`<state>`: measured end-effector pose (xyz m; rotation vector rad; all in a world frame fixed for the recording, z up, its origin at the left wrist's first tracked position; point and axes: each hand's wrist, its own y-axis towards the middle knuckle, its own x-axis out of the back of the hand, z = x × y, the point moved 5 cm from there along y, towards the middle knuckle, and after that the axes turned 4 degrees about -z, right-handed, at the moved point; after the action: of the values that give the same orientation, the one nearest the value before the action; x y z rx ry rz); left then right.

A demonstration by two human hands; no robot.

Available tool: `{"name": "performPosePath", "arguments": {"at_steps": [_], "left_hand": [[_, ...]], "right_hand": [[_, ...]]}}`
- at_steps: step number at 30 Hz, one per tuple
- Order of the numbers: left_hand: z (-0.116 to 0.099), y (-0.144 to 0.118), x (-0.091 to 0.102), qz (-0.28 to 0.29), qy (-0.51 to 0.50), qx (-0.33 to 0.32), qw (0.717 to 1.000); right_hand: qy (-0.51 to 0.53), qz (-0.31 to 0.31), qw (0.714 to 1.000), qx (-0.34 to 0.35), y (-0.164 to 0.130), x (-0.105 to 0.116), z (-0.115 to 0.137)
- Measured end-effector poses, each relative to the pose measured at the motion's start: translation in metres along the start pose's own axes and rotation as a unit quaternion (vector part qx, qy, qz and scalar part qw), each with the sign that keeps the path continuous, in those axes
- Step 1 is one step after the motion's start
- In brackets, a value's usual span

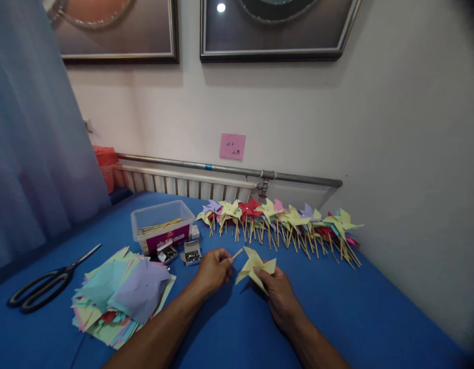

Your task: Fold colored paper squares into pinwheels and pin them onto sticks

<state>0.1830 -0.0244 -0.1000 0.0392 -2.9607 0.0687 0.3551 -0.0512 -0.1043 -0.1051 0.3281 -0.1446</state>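
Note:
My left hand [216,267] pinches a thin wooden stick [237,253], its bare end pointing right toward the paper. A pale yellow paper pinwheel [256,266] is gripped in my right hand [277,289], with the thumb over its middle. Stick and pinwheel look slightly apart. Close to my left hand lie two small open boxes of metal pins, one box [192,253] nearer and another box [166,253] further left. Behind them stands a clear plastic tub [163,215] with more sticks inside.
Finished pinwheels [268,215] on sticks lie in a long row along the back. At left are a pile of coloured paper pieces [123,292] and large scissors [54,282] on the blue tabletop [360,318]. A pipe [298,178] and radiator [183,183] run along the wall.

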Motion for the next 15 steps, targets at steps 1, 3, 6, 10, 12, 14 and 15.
{"name": "performPosePath", "arguments": {"at_steps": [1, 3, 6, 10, 12, 14, 15], "left_hand": [[-0.001, -0.001, -0.001, 0.007, 0.007, 0.001, 1.000], [-0.004, -0.002, 0.000, 0.001, 0.033, -0.018, 0.999], [-0.004, -0.002, 0.000, -0.010, 0.033, -0.028, 0.999], [-0.001, -0.002, -0.003, -0.007, -0.026, 0.023, 0.999], [-0.003, -0.002, -0.001, -0.024, -0.031, 0.019, 0.999], [-0.008, -0.002, 0.007, -0.052, -0.005, -0.004, 0.999], [-0.011, -0.001, 0.011, -0.064, 0.016, -0.017, 0.998]], "right_hand": [[0.004, 0.000, 1.000, 0.000, 0.000, 0.000, 0.000], [0.009, 0.000, 1.000, -0.003, 0.001, 0.000, -0.001], [0.005, -0.002, 1.000, -0.006, 0.001, 0.000, -0.001], [0.004, 0.001, 1.000, -0.010, -0.001, -0.001, 0.000], [0.009, 0.002, 1.000, -0.014, -0.002, -0.001, 0.000], [0.013, 0.001, 1.000, -0.016, -0.002, 0.000, 0.000], [0.015, 0.000, 1.000, -0.015, -0.002, 0.000, 0.000]]}}
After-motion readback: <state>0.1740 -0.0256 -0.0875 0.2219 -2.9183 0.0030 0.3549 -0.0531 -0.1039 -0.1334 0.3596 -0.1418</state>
